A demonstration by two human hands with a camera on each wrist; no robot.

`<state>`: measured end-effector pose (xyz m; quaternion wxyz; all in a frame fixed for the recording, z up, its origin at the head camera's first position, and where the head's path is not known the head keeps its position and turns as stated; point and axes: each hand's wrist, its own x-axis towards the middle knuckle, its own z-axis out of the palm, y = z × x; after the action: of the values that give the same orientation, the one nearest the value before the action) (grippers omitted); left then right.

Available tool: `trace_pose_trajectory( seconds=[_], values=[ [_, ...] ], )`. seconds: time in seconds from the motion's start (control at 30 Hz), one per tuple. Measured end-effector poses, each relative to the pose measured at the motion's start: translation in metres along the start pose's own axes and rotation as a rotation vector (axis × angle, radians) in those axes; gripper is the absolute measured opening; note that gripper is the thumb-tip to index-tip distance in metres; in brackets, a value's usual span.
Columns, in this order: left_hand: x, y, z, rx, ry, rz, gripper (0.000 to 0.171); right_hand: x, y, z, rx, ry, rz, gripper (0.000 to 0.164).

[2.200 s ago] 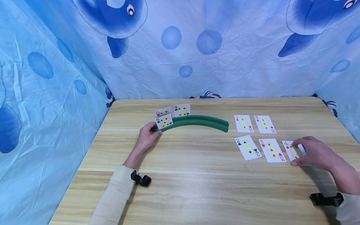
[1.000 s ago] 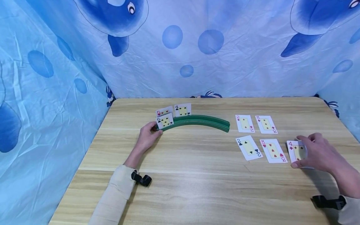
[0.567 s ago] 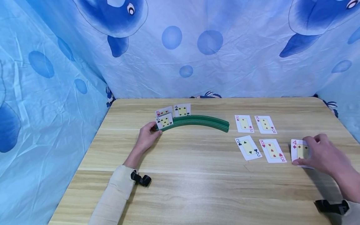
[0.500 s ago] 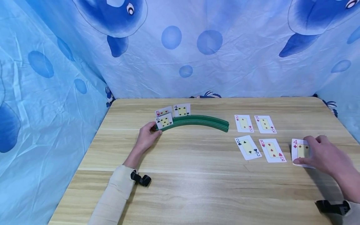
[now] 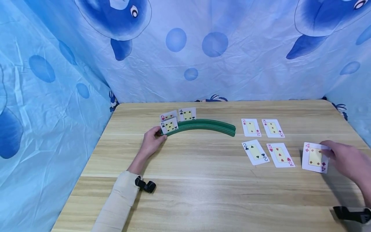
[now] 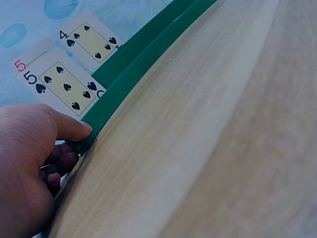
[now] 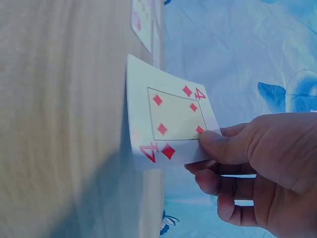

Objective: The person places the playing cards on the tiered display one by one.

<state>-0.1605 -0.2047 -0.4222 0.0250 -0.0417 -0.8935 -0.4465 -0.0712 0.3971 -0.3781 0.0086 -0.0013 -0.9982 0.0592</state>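
Observation:
My left hand [image 5: 152, 141] grips the left end of a curved green card holder [image 5: 203, 125], thumb on its front side in the left wrist view. Cards stand in its slots: the five of spades [image 5: 169, 125] in front, the five of hearts [image 5: 166, 116] partly hidden behind it, and the four of spades [image 5: 187, 114] in the rear slot. My right hand [image 5: 345, 158] pinches the four of diamonds [image 5: 315, 158] by its right edge. In the right wrist view the thumb lies on that card's [image 7: 173, 116] face, with fingers behind, and the card is tilted up off the table.
Face up on the wooden table [image 5: 203, 193] lie the two of diamonds [image 5: 251, 128], three of diamonds [image 5: 273, 128], two of clubs [image 5: 255, 152] and three of hearts [image 5: 280, 155]. They are left of the right hand. A blue patterned curtain [image 5: 191, 54] hangs behind the table.
My right hand has drawn the four of diamonds rightward, away from the three of hearts, and shifted its grip to the card's right edge. The left hand and card holder stay put.

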Motion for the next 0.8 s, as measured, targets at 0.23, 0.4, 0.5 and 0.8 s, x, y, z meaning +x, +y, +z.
trace_pose_trajectory(
  seconds=[0.23, 0.4, 0.5, 0.8],
  values=[
    [0.001, -0.001, 0.0, 0.006, 0.002, 0.006, 0.045, -0.001, 0.003, -0.005, 0.038, 0.034, -0.001, 0.025],
    [0.001, -0.001, 0.001, 0.003, -0.001, 0.006, 0.045, -0.002, 0.003, -0.007, 0.079, 0.087, -0.05, 0.025],
    [0.002, -0.001, 0.001, 0.003, -0.002, 0.005, 0.045, -0.002, 0.002, -0.008, 0.1, 0.109, -0.071, 0.025],
    [0.0, 0.0, 0.001, 0.01, 0.0, 0.003, 0.044, 0.0, -0.009, -0.016, 0.157, 0.134, -0.056, 0.027]
  ],
)
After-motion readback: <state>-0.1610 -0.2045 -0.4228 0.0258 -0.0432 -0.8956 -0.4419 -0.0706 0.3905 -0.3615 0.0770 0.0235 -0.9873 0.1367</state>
